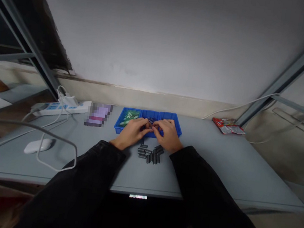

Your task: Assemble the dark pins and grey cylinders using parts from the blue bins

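A blue tray (118, 129) with three compartments stands near the back of the table. Light pieces (129, 116) lie on green in its left compartment, and small dark metallic pieces (151, 120) are in the middle one. Over the tray's front, my left hand (133, 131) and my right hand (166, 134) meet with fingertips pinched together. Whatever sits between the fingertips is too small to make out. Several dark grey cylinders (148, 158) lie in a loose group on the table, just in front of the tray and between my wrists.
On the left are a white power strip (81, 107) with cables, a blurred purple item (98, 115) and a white case or mouse (38, 145), a looped cable beside it. A red packet (228, 126) lies at the back right. Metal frame posts flank the grey table (217, 167).
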Demonstrator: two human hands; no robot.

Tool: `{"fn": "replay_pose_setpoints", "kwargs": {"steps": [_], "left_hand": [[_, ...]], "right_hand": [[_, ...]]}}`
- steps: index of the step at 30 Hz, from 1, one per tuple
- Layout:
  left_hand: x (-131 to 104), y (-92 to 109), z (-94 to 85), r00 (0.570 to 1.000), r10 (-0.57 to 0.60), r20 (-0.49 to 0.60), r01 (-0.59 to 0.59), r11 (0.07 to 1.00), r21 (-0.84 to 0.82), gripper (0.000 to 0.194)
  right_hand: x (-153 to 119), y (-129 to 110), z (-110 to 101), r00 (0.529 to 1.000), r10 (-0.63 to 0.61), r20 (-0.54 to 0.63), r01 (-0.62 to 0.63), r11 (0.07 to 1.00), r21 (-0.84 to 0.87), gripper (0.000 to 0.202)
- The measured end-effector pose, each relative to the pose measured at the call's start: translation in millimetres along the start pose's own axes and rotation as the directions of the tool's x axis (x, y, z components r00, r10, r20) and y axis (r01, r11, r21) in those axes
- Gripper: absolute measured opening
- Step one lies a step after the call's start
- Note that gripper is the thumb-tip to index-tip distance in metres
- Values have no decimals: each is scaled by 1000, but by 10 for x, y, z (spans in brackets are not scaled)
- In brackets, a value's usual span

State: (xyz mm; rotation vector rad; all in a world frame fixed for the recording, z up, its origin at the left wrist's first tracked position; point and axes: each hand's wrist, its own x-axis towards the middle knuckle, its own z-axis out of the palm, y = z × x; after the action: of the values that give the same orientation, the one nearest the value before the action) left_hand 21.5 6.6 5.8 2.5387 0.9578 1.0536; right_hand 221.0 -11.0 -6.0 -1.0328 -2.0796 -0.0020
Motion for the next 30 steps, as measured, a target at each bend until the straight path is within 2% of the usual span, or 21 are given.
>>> {"fn": "replay_pose_setpoints", "kwargs": {"steps": [9, 17, 27, 30], "left_hand": [[-17, 41, 5, 995, -10, -99, 11, 1000, 8, 14], [-12, 62, 3, 995, -32, -99, 32, 999, -4, 16], [-15, 36, 43, 988, -56, -147, 46, 997, -69, 18], [-14, 49, 34, 989, -29, -143, 22, 998, -52, 17]], "right_hand": [[5, -3, -25, 999, 11, 35, -11, 1000, 22, 21], [2, 41, 17, 999, 12, 30, -13, 1000, 21, 10], [6, 98, 40, 1000, -15, 20, 15, 1000, 12, 23], [6, 92, 34, 999, -19, 27, 19, 1000, 11, 25]]}}
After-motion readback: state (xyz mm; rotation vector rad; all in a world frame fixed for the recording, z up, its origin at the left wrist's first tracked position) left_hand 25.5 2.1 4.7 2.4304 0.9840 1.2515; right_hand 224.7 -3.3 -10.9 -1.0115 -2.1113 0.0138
